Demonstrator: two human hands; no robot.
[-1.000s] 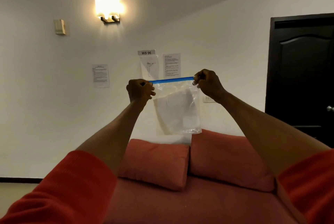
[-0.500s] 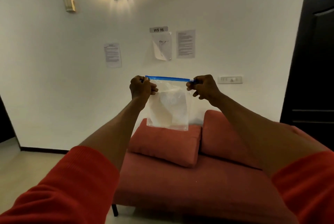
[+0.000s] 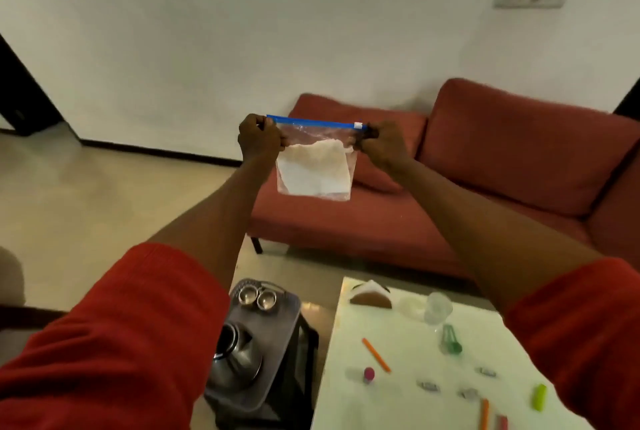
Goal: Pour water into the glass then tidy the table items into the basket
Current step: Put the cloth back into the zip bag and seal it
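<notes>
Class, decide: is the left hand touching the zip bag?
Touching. The head view shows the left hand pinching the zip bag at its blue top corner.

A clear glass stands upright on the white table at lower right of the frame. The grey basket sits lower centre, just left of the table, holding 2 small steel bowls and a steel jug. Mid-frame, a clear zip bag with a blue seal hangs upright, white cloth inside.
</notes>
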